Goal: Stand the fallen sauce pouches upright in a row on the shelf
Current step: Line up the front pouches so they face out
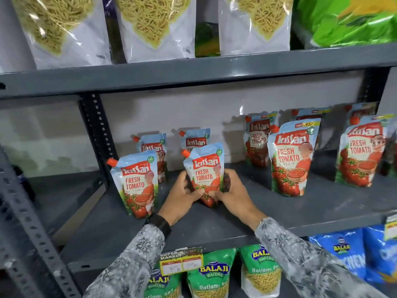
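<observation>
A red-and-blue tomato sauce pouch (205, 168) stands upright on the grey shelf (279, 214), near its front middle. My left hand (182, 196) and my right hand (233, 193) both grip its lower half, one on each side. Another pouch (136, 183) stands upright just to its left. Two more pouches (154, 147) (196, 139) stand behind these, near the back wall. To the right, several larger pouches (290, 160) (363, 151) stand upright in two rows. No pouch in view lies flat.
A perforated steel upright (96, 127) bounds the shelf on the left. The shelf above holds noodle-snack bags (154, 24). Below hang green wafer bags (212, 274), blue bags (348, 254) and a price tag (181, 262) on the shelf's front edge.
</observation>
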### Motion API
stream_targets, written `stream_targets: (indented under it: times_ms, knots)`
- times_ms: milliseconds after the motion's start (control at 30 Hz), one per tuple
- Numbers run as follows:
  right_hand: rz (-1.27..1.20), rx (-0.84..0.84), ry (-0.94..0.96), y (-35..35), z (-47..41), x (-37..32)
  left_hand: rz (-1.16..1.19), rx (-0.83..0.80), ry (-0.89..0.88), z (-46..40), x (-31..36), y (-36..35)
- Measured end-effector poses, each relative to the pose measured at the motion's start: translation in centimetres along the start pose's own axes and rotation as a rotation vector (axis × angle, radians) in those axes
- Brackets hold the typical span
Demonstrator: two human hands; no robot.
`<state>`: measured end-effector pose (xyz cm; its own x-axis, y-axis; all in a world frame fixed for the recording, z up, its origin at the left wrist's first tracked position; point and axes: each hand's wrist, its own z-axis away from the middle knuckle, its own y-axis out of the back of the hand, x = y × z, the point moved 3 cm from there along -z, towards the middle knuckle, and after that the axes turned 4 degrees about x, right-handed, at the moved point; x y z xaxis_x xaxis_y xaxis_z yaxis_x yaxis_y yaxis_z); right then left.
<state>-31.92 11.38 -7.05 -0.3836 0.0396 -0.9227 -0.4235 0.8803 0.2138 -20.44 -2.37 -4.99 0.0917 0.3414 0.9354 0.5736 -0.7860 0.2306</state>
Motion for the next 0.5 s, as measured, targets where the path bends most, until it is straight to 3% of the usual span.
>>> stream_targets:
  times_ms: [100,200,333,367,400,500]
  knots:
    - [0.013,0.179,-0.006,0.6,1.6,-0.7,-0.078,0.037,0.019,1.5,-0.3,1.7]
    - [0.017,0.307,0.036,0.2,4.2,-2.5,-0.101,0.193,0.041,4.3,-1.1,5.3]
    - [0.022,-0.043,0.086,-5.5,5.8,-5.3,-0.033,0.602,0.004,7.0,-1.7,12.2]
    - [0.029,-0.131,0.077,-7.4,5.7,-6.0,-0.057,0.643,0.015,6.9,-1.8,13.8]
    - [0.032,-0.195,0.059,-9.2,5.3,-6.6,-0.077,0.615,0.048,6.5,-2.0,14.9]
    - [-0.008,-0.261,0.045,-13.8,3.3,-6.9,-0.080,0.327,0.163,4.9,-2.6,16.0]
